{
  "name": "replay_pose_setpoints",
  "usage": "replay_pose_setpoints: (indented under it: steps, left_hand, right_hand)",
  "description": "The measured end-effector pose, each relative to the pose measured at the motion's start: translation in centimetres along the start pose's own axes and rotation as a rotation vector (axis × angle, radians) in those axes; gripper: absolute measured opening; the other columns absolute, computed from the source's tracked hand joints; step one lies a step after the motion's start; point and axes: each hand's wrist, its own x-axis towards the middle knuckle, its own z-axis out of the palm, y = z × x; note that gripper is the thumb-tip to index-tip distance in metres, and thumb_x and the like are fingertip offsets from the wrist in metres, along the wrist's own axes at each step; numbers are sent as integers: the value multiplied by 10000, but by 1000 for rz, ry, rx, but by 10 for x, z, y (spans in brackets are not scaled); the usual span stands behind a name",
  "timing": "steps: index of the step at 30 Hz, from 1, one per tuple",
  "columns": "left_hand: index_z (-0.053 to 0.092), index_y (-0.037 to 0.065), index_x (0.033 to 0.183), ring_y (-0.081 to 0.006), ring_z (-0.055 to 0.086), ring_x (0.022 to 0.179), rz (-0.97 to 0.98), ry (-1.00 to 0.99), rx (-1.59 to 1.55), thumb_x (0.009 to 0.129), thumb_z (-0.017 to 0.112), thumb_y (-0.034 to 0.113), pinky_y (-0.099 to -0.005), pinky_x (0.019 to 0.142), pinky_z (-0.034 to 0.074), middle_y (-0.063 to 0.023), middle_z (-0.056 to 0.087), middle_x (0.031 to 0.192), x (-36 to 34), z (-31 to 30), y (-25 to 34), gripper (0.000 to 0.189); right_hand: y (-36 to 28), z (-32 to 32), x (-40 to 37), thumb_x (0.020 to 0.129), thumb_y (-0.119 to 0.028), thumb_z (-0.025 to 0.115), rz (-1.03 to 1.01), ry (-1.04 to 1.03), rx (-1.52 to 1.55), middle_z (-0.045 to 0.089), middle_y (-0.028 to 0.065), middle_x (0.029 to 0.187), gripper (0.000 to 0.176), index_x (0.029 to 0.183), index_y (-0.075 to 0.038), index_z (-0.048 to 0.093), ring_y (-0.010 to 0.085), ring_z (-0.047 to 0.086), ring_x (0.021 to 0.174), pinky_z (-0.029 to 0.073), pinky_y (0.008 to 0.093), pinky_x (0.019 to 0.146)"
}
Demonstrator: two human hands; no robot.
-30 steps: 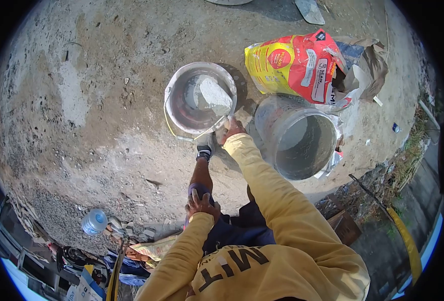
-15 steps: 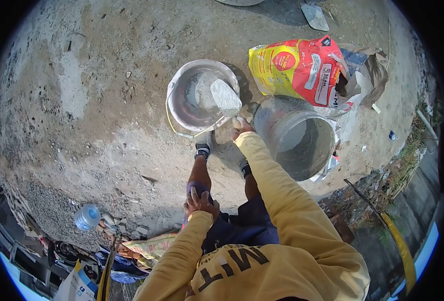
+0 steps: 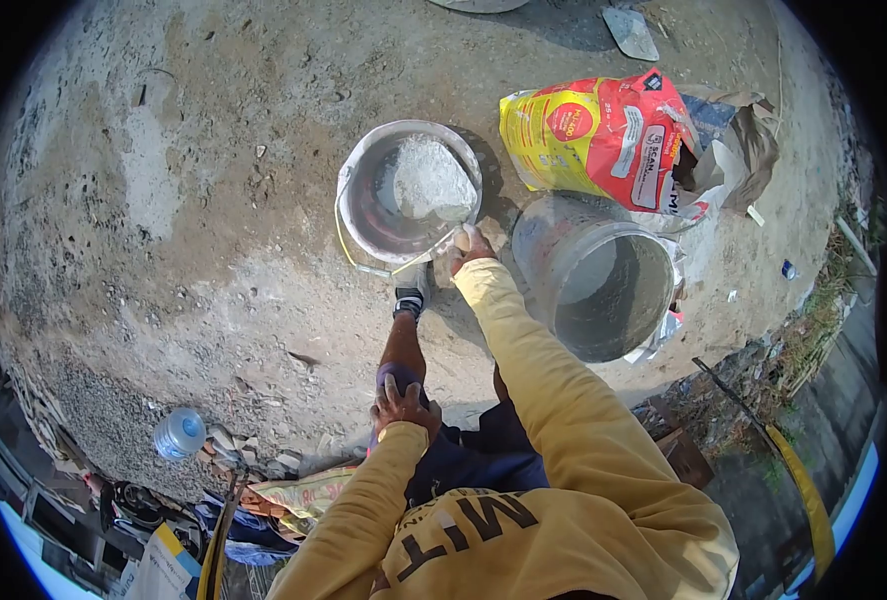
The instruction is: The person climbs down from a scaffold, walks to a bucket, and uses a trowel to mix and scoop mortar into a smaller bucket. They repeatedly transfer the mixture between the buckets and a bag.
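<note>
An upright round bucket with a wire handle stands on the ground in front of my feet. Grey-white powder or mix shows inside it, at the right of the opening. My right hand is closed around the handle of a trowel, whose blade lies within the bucket; where blade and mix part is hard to tell. My left hand rests on my knee with its fingers spread, holding nothing. Right of my right arm, a larger bucket lies tipped, its mouth toward me and grey residue inside.
A red and yellow bag, torn open at its right end, lies beyond the tipped bucket. A flat grey piece is at the top. At the lower left are a clear water bottle and rubble. A yellow strap hangs at the right.
My right hand has moved slightly left and toward the bucket. The trowel, earlier raised over the rim with its blade in full view, is now lower inside. My left hand stays on my knee.
</note>
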Motion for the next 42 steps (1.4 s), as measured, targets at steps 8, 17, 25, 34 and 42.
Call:
replay_pose_setpoints:
  steps: [8,17,25,34,42]
  left_hand:
    - [530,171,1279,-378,209,1390,-3,-4,3,793,538,379,-524,1097,207,-199,237,1496,0,-1,-1,529]
    - [526,170,1284,-378,199,1394,-3,-24,-1,794,537,379,-525,1102,198,-201,220,1503,-1,-3,1,533]
    - [509,175,1302,-373,184,1400,-6,-34,1,802,531,383,-523,1108,187,-194,216,1505,-2,-6,1,542]
    - [506,164,1299,-380,224,1382,19,-5,36,800,545,373,-532,1100,211,-202,222,1499,-2,-4,4,543]
    - [518,150,1275,-391,237,1371,12,-16,48,799,552,372,-531,1093,225,-202,234,1492,-4,-8,6,527]
  right_hand:
    - [-14,-2,-16,793,-233,635,112,-25,166,554,240,1230,539,1284,-74,478,396,528,1147,431,418,973]
    - [4,31,-33,773,-247,667,95,-1,146,574,228,1200,566,1284,-92,479,395,560,1099,467,414,916]
    - [21,36,-52,764,-288,703,234,-87,346,616,211,1128,636,1308,-66,457,346,611,1036,473,396,890]
    - [5,55,-64,724,-234,748,271,-121,293,638,171,1090,605,1244,-14,530,272,619,990,478,352,875]
    - [18,144,-48,751,-302,731,255,170,494,653,98,897,530,1193,-61,563,241,630,822,516,390,705]
